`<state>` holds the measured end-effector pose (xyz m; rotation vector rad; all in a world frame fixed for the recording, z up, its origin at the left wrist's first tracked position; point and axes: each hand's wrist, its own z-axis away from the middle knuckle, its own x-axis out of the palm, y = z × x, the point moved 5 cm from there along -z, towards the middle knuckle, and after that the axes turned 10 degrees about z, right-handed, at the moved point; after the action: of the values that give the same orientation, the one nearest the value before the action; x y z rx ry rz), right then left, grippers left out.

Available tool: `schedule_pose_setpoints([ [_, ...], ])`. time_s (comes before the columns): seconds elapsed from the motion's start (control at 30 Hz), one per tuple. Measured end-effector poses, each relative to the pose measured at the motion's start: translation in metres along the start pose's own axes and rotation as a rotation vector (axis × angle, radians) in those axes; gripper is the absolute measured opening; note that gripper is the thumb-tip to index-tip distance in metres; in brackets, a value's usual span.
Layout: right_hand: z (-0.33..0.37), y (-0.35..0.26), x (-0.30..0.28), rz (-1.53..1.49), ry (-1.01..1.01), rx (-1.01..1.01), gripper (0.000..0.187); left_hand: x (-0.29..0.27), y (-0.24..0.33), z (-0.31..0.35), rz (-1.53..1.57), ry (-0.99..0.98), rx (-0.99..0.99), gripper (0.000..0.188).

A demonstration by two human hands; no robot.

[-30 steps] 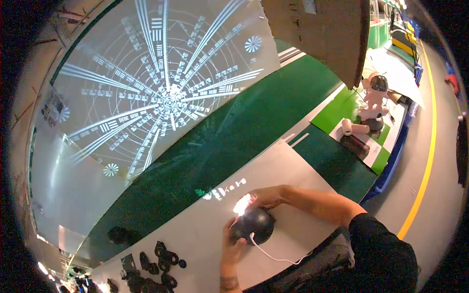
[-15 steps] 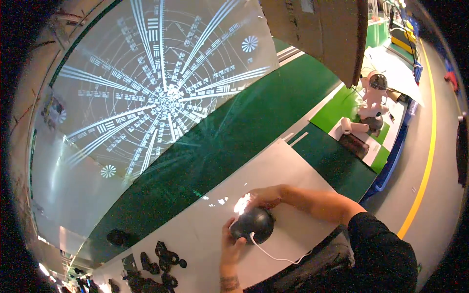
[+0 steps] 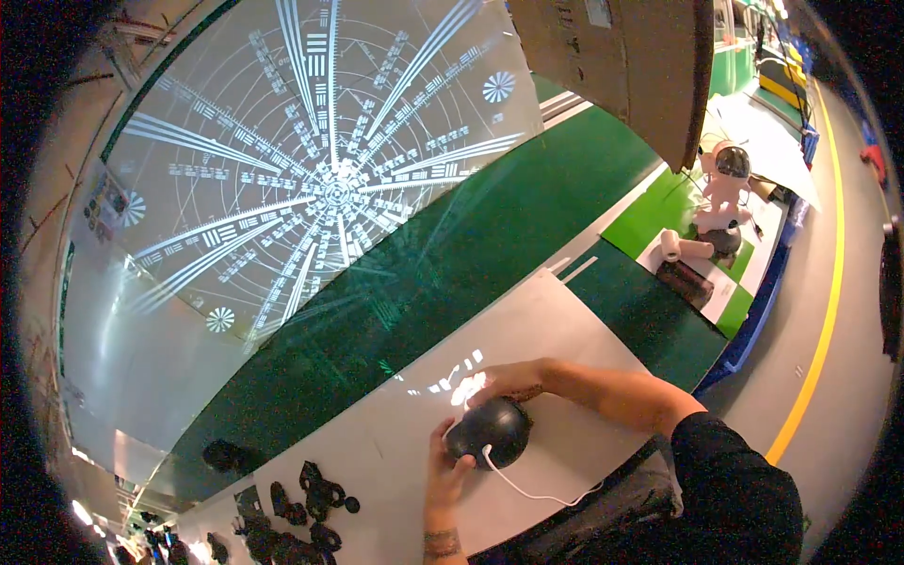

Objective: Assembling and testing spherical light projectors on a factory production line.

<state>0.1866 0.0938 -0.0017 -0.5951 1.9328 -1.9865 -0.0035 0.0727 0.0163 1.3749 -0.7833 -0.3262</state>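
A round black projector (image 3: 502,431) rests on the light table board in front of me, with a white cable (image 3: 527,494) plugged into its near side. My left hand (image 3: 449,461) is closed around its left side, the thumb near the plug. At the far side, my right hand (image 3: 511,379) curls its fingers about the projector's front, beside a glaring patch of light; the glare hides the fingertips. From the projector, a bright test pattern (image 3: 339,193) of rays, rings and bars falls on the pale screen beyond the table.
Several small black parts (image 3: 320,490) lie at the left end of the board (image 3: 395,424). A green strip (image 3: 537,198) separates board and screen. Far right, a white-pink figure-shaped device (image 3: 725,188) stands on a green-and-white box. A brown cardboard box (image 3: 626,66) hangs over the far side.
The projected pattern has shifted slightly to the right on the screen. The light spots on the board beyond the projector have spread and changed shape. Both hands stay on the projector.
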Motion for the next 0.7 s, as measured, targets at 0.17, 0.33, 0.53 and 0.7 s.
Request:
schedule_pose_setpoints([
  [0.17, 0.000, -0.003, -0.001, 0.058, -0.006, -0.071, 0.031, -0.002, -0.002, -0.001, -0.018, 0.005, -0.001, 0.095],
  [0.33, -0.002, 0.000, -0.005, 0.053, -0.081, 0.007, 0.047, -0.003, -0.006, -0.005, 0.015, -0.010, 0.000, 0.093],
  [0.53, -0.001, 0.005, -0.008, 0.070, -0.064, 0.000, 0.040, -0.003, -0.009, -0.007, 0.023, -0.011, 0.002, 0.094],
  [0.7, -0.005, 0.006, -0.014, 0.040, -0.036, 0.003, 0.039, 0.002, 0.000, -0.010, -0.026, -0.018, 0.052, 0.091],
])
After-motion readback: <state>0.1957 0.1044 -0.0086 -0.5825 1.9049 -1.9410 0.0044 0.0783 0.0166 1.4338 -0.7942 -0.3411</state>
